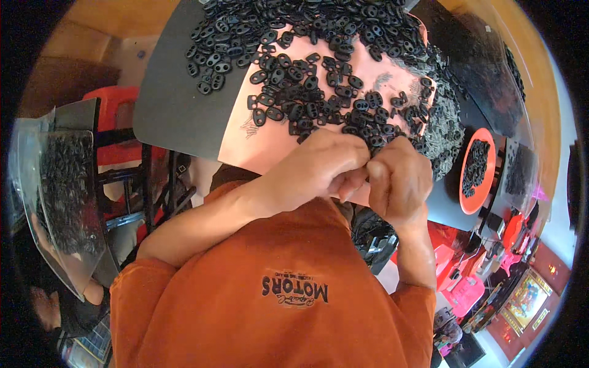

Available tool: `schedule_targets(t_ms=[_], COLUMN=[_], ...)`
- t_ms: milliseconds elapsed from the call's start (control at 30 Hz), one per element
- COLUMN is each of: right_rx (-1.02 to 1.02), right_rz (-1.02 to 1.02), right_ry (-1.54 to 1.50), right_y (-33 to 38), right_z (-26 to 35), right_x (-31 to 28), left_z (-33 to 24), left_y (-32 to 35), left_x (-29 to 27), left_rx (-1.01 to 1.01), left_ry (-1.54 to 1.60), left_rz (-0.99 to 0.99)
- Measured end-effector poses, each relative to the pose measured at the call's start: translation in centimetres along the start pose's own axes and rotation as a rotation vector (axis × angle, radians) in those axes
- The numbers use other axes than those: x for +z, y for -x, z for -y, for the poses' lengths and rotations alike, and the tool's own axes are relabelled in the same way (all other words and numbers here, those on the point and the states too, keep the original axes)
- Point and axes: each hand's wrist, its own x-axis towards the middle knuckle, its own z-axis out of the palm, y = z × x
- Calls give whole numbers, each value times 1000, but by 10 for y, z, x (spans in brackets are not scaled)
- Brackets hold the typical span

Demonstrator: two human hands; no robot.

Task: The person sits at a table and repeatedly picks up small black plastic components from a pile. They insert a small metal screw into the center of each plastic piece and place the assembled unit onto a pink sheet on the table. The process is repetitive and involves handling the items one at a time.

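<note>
At the table's near edge my left hand (328,158) and my right hand (402,178) meet, fingers curled and pinched together. Whatever they hold is hidden behind the fingers or too small to name. Just beyond them, many small black oval pieces with two holes (294,76), like cord locks, lie scattered on a pale pink sheet (236,138). A denser heap of the same black pieces (230,43) covers the far side. To the right of the sheet spreads a pile of small grey pieces (446,132), too fine to make out singly.
An orange dish (464,184) with small dark parts stands right of the grey pile. The dark tabletop (172,104) has a rounded left corner. Further left are a red chair (116,101) and a clear bag of dark pieces (67,190). A person's arm (92,291) shows at lower left.
</note>
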Motion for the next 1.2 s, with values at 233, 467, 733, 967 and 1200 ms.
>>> schedule_targets(t_ms=[233,467,733,967,1200], right_rx=[317,300,284,195,130], right_rz=[5,147,236,299,447], right_ry=[-168,-291,-241,235,426], right_y=[-3,-2,-19,-40,-47], right_z=[8,5,-23,-89,-98], right_x=[9,0,-21,-31,-12], left_z=[0,-6,-10,-8,-2], left_y=[-2,1,1,4,4], left_x=[-4,-8,-9,-15,-19], left_rx=[500,540,557,507,544], left_ry=[-817,-899,-829,-733,-709], left_rz=[-219,-192,-179,-163,-182])
